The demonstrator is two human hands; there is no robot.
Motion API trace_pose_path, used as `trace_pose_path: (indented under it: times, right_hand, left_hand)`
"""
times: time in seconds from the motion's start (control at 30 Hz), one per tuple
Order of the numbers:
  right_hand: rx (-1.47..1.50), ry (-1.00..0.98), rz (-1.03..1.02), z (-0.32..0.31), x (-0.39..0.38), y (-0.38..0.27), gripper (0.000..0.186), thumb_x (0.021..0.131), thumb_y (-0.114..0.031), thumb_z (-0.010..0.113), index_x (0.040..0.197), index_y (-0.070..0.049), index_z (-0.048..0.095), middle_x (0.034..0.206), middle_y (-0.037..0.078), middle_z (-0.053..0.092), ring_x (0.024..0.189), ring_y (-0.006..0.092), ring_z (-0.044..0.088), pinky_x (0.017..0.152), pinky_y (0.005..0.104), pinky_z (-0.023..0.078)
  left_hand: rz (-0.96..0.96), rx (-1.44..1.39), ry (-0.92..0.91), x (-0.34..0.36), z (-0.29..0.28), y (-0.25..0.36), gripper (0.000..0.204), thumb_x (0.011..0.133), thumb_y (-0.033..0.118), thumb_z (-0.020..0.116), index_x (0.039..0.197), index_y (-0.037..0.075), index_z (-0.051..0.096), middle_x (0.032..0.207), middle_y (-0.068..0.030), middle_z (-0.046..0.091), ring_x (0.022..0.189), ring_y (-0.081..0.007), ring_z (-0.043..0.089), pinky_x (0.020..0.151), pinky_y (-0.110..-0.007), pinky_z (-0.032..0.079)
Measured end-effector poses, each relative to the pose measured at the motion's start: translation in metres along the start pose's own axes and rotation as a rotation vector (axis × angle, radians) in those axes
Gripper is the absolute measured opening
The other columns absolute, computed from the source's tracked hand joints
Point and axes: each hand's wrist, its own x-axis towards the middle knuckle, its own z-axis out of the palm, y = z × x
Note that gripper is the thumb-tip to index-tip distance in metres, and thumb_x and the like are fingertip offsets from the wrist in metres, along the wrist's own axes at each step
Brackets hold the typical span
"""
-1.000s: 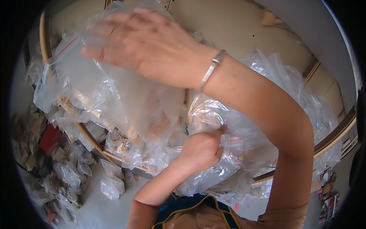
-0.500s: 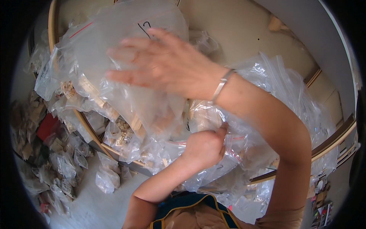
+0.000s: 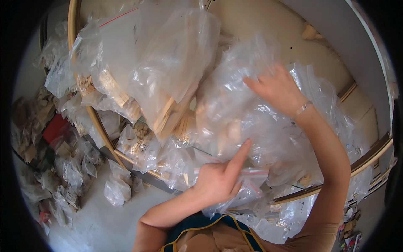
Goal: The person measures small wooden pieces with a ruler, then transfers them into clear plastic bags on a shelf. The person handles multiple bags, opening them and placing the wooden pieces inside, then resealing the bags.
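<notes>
My right hand (image 3: pixel 279 90), a silver bracelet at its wrist, grips a large clear plastic bag (image 3: pixel 235 80) to the right of centre. The bag hangs crumpled and partly blurred. Lower down, my left hand (image 3: pixel 218 178) is closed on a zip bag (image 3: pixel 247 189) with a red strip, one finger stretched out toward the upper right. Its other fingers are partly hidden. To the left leans a big clear zip bag (image 3: pixel 168 54). Thin pale wooden sticks (image 3: pixel 168 113) show at its lower end.
A curved wooden rim (image 3: pixel 95 128) runs around the heap of bags. More small bags (image 3: pixel 117 189) lie on the grey floor (image 3: pixel 142 214) at lower left, near a red piece (image 3: pixel 56 130). A pale wall (image 3: pixel 348 33) rises at right.
My right hand has swung from the big left bag to the right and now grips a clear bag. My left hand's finger has straightened. The big left bag has shifted and sagged.
</notes>
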Motion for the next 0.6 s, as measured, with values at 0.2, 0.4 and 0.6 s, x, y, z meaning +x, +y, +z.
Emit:
trace_pose_path:
  times: [0.2,0.4,0.6]
  right_hand:
    - [0.281,-0.415,0.236,-0.007,-0.114,-0.045,0.04,0.087,-0.012,0.06,0.125,-0.019,0.069,0.078,0.004,0.067,0.072,0.0257,0.067,0.071,0.0409,0.047]
    - [0.311,-0.573,0.347,-0.057,-0.141,-0.074,0.036,0.088,-0.016,0.065,0.125,-0.017,0.068,0.077,0.002,0.066,0.071,0.0221,0.068,0.068,0.0408,0.046]
    - [0.642,-0.615,0.405,-0.117,-0.108,-0.038,0.042,0.087,-0.019,0.075,0.127,-0.01,0.067,0.095,0.007,0.069,0.074,0.0272,0.067,0.068,0.0395,0.049]
  left_hand:
    - [-0.174,0.134,-0.048,0.025,-0.013,-0.012,0.101,0.078,0.012,0.069,0.162,-0.004,0.015,0.069,-0.0202,0.066,0.061,-0.0428,0.065,0.059,-0.051,0.053]
    - [-0.257,0.081,-0.283,0.044,0.006,-0.016,0.094,0.078,0.008,0.062,0.163,0.005,0.021,0.081,-0.0275,0.068,0.074,-0.0467,0.067,0.072,-0.054,0.054]
    - [-0.197,-0.127,-0.237,0.049,0.015,-0.031,0.085,0.079,0.006,0.06,0.16,0.005,0.03,0.087,-0.0281,0.068,0.08,-0.0465,0.067,0.077,-0.052,0.054]
